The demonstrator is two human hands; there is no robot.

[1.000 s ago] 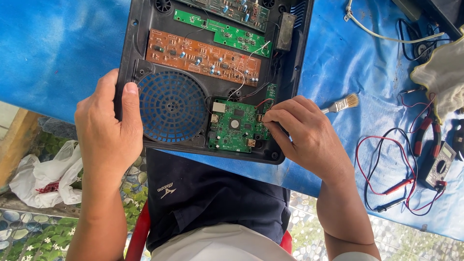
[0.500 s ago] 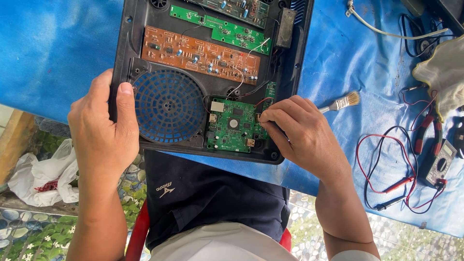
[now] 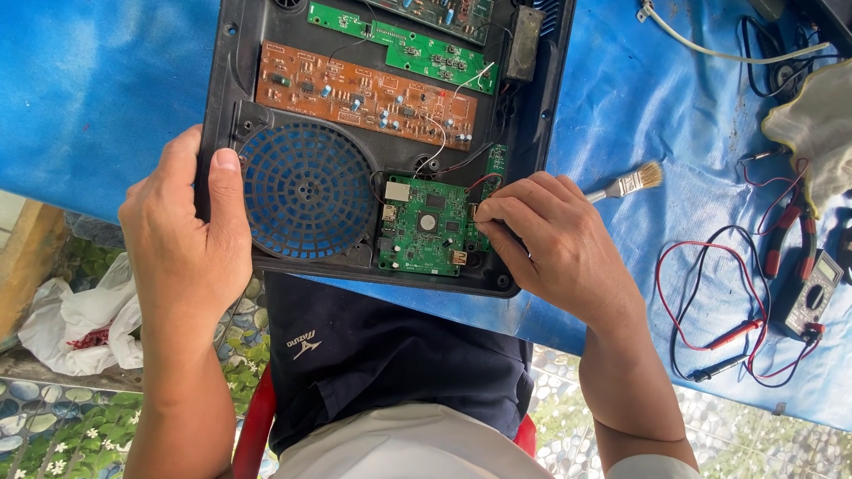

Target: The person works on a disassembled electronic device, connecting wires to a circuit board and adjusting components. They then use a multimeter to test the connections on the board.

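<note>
Gripping the near-left edge of the open black casing (image 3: 232, 80), the left hand (image 3: 191, 244) curls over its rim beside the blue round grille (image 3: 306, 191). The right hand (image 3: 555, 244) pinches its fingertips (image 3: 484, 213) against the right edge of the small green circuit board (image 3: 430, 226), which sits in the casing's near corner. A paintbrush (image 3: 626, 184) lies just beyond on the blue sheet (image 3: 106, 80).

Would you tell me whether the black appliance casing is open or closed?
Open: the black casing shows its bare green circuit board and blue fan grille.
</note>
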